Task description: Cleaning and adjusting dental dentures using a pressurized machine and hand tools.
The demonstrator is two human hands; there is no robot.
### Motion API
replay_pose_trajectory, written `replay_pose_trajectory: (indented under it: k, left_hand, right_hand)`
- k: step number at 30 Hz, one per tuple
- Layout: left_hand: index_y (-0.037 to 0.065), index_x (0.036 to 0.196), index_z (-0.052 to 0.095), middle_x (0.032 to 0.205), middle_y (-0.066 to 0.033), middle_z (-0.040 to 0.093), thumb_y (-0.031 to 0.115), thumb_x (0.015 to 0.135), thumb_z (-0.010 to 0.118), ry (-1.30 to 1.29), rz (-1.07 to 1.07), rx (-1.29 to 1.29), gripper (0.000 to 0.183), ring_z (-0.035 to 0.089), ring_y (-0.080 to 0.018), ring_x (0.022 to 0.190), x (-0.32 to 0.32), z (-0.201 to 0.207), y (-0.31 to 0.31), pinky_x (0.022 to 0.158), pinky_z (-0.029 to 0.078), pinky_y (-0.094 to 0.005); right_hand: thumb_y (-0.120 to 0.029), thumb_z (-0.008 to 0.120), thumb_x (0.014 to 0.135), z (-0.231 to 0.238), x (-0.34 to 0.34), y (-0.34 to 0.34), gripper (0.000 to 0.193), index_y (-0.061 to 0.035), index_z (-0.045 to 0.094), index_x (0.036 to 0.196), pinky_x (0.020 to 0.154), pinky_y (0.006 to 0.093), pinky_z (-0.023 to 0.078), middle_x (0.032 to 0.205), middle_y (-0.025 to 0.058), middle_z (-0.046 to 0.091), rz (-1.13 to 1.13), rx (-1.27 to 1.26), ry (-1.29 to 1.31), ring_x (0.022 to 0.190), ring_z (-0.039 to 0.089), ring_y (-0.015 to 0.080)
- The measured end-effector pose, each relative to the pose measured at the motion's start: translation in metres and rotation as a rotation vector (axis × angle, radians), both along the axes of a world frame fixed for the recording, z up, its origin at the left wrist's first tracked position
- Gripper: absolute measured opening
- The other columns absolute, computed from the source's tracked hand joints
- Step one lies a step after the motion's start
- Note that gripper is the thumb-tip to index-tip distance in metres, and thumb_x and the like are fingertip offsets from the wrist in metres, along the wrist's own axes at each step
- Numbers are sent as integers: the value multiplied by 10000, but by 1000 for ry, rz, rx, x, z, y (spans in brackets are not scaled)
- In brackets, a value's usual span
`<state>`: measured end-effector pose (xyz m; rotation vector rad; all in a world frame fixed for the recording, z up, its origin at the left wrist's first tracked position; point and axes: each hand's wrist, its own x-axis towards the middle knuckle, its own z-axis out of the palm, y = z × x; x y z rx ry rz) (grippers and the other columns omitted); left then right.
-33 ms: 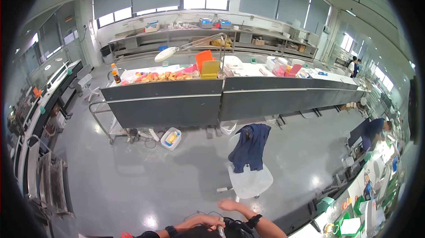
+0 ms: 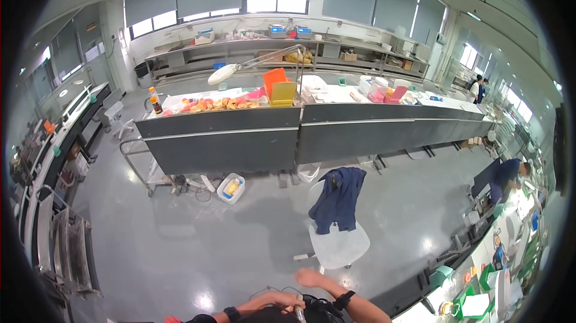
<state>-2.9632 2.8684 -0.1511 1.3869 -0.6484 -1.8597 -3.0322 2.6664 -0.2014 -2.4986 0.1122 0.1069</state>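
Note:
At the bottom of the head view my left hand [image 2: 289, 300] is closed around a silvery, stick-like thing [image 2: 299, 313], whose lower part runs out of the picture. Just above and to its right is my right hand [image 2: 309, 277], bent inward at the wrist; its fingers are blurred and turned away, so I cannot tell if it holds anything. Black bands circle both wrists. Between the forearms lies a black, strap-like bundle [image 2: 321, 310], and a thin cable [image 2: 264, 290] loops beside my left hand.
Ahead stands a white chair [image 2: 341, 251] with a dark blue jacket [image 2: 339, 200] over its back. Beyond it runs a long grey-fronted bench [image 2: 225, 149]. A white tub [image 2: 231, 188] sits on the floor. At the right, a person [image 2: 509, 173] leans by a cluttered worktable [image 2: 447, 296].

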Motion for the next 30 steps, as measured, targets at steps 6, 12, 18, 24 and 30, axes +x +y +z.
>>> replay_pose_trajectory:
  k: [6, 12, 18, 24, 30]
  left_hand:
    - [79, 773, 591, 514, 77, 473, 354, 958, 533, 115, -273, 241, 336, 411, -34, 446, 16, 30, -24, 443, 310, -187]
    - [74, 864, 622, 566, 89, 428, 320, 957, 541, 126, 17, -13, 275, 402, -18, 503, 10, 88, -4, 469, 295, -167]
    - [52, 865, 612, 563, 74, 411, 325, 969, 524, 179, -206, 226, 305, 405, -23, 499, 18, 72, -26, 453, 283, -173]
    - [48, 933, 608, 583, 41, 502, 376, 994, 466, 250, -146, 88, 363, 488, -70, 535, 35, 89, -19, 509, 381, -223]
    - [16, 1083, 614, 742, 4, 610, 331, 1000, 453, 423, -48, -83, 363, 541, -82, 691, 63, 34, -1, 625, 424, -246]
  right_hand:
    - [-98, 471, 864, 53, 5, 6, 224, 0, 585, 699, 567, 464, 462, 730, 183, 643, 142, 16, -128, 664, 628, 366]
    - [-152, 546, 911, 9, -21, -49, 143, -21, 600, 890, 579, 349, 482, 858, 60, 646, 226, 1766, 865, 731, 639, 193]
    - [-384, 553, 962, 99, -41, 2, 465, -73, 520, 1306, 819, 253, 527, 1246, 124, 543, -139, 1236, 445, 1119, 544, 178]
    - [-453, 532, 960, 134, -46, 38, 527, -101, 498, 1351, 766, 291, 546, 1235, 85, 560, -248, 1133, 488, 1083, 554, 168]
    - [-363, 577, 956, 142, -45, 47, 469, -91, 505, 1332, 640, 285, 533, 1079, 101, 612, -316, 978, 297, 875, 585, 147]
